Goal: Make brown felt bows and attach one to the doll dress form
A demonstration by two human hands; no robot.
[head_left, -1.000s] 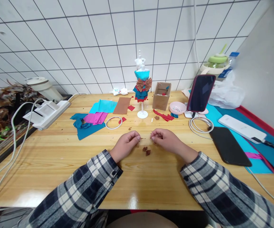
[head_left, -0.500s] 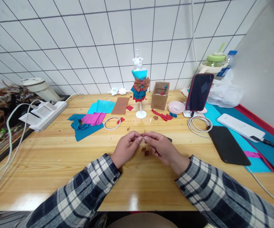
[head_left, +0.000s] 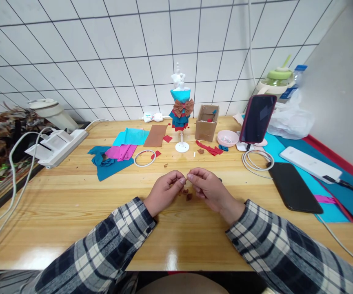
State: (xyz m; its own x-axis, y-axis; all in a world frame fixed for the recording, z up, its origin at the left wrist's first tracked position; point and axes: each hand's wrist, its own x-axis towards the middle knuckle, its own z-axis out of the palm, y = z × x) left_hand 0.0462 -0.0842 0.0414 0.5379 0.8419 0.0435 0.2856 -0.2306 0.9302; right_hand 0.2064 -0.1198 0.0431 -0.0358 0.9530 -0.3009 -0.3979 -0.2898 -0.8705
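My left hand (head_left: 165, 192) and my right hand (head_left: 208, 188) meet low over the middle of the table, fingertips almost touching. Both are closed in a pinch on a thin brown scrap (head_left: 186, 178), mostly hidden by the fingers. Crumpled brown fabric bits (head_left: 189, 197) lie on the wood just below. Behind my right hand a small dark tip of some tool (head_left: 220, 179) shows; the rest is covered. Beyond the hands stands a small white dress form (head_left: 182, 147) in a turquoise, blue and red dress with a brown bow (head_left: 183, 108).
Fabric pieces (head_left: 130, 136) and a white ring (head_left: 145, 158) lie left. A cardboard box (head_left: 206, 130), a pink bowl of beads (head_left: 227, 139) and a propped phone (head_left: 258, 118) stand at the back right. A black phone (head_left: 295, 188) lies right, a power strip (head_left: 63, 149) far left.
My fingertips have drawn slightly apart, and the brown piece that stuck up above them shows less. Some pale tool tip behind my right hand is now hidden.
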